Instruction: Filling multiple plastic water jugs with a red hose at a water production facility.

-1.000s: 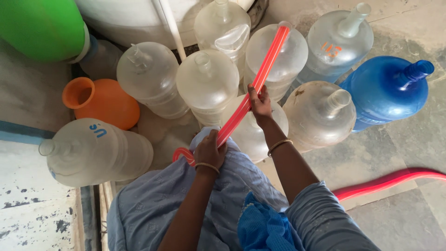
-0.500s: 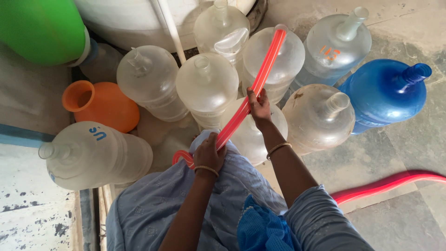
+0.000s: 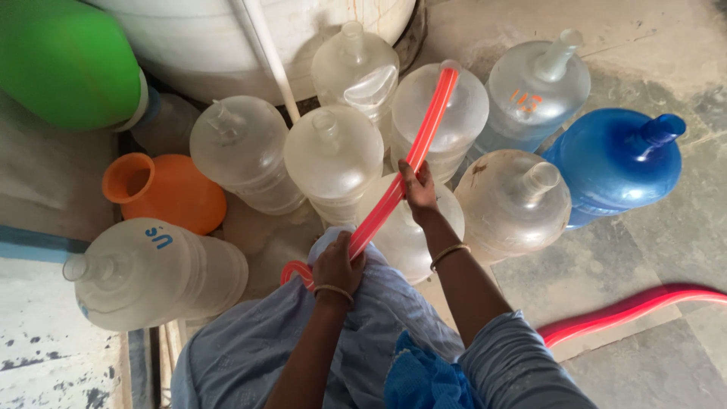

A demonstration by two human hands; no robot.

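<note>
— Grey stone floor [image 3: 644, 250], crowded with clear water jugs beside a white tank [image 3: 212, 45]; blue jug [image 3: 606, 167] at the edge. Hose in place?

— Nearly. Left hand [image 3: 337, 265] clenched around the red hose [image 3: 394, 189] low down, right hand [image 3: 419, 185] clasping it higher. Hose tip resting at the mouth of the clear jug [image 3: 439, 113] just beyond the right grip.

— Filled yet?

— Cannot tell; no water visible. Orange pot [image 3: 170, 193] left of the grips, untouched. Other jugs apparently waiting.
</note>
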